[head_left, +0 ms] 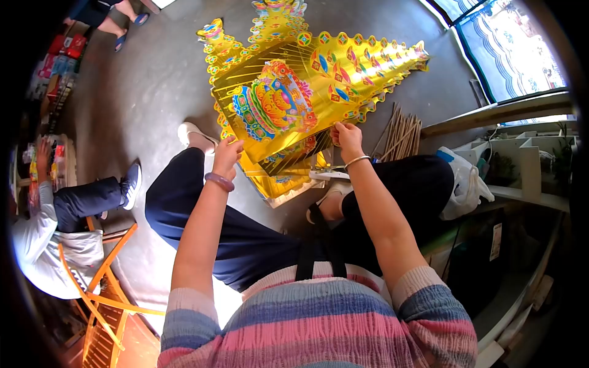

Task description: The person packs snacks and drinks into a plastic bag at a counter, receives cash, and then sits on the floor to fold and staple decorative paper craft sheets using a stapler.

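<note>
A large golden foil piece (356, 67) with scalloped edges and a bright printed picture spreads out in front of me. At its near left edge, my left hand (228, 153) pinches the foil. On the near right edge my right hand (348, 138) is closed, fingertips on the foil. Beneath lies more golden foil (279, 184) in a stack. White-handled scissors (328, 175) rest beside the stack, below my right hand.
Thin sticks (402, 132) lie on the floor to the right. A white plastic bag (469, 187) is beside my right knee. At the left, a person in grey (37, 245) sits by an orange wooden chair (113, 306). Another person's legs (110, 24) show at the top left.
</note>
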`<action>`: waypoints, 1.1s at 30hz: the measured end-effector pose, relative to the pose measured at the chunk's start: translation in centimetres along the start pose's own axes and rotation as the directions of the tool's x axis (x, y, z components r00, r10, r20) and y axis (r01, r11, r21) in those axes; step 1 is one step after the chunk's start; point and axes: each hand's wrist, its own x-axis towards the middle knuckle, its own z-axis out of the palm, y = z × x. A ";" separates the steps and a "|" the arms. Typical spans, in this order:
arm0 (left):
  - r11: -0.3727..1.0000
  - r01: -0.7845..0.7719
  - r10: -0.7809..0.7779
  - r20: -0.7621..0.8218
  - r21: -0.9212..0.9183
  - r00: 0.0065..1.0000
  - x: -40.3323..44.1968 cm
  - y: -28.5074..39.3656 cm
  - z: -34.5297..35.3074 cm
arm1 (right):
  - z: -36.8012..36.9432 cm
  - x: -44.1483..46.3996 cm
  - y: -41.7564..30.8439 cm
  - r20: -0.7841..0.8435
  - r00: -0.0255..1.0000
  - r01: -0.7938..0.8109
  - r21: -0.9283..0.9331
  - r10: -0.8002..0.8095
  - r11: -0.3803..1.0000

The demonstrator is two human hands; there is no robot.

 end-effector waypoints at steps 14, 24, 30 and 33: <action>0.869 0.344 -0.240 0.304 -0.357 0.922 -8.5 -2.2 14.8 | -0.4 -1.1 0.1 -0.001 0.994 -0.104 0.203 0.106 0.974; 0.723 0.289 -0.245 0.159 -0.627 0.957 -2.2 -4.9 19.3 | -6.0 1.9 1.9 0.342 0.911 -0.214 -0.091 0.232 0.973; 0.682 0.326 -0.309 0.146 -0.655 0.940 -2.1 -5.4 19.5 | -9.9 5.0 11.1 0.515 0.855 0.465 -0.814 -0.060 -0.348; 0.632 0.359 -0.348 0.162 -0.687 0.923 -2.1 -5.8 19.7 | -9.9 6.4 12.6 0.403 0.893 0.449 -0.825 0.198 -0.344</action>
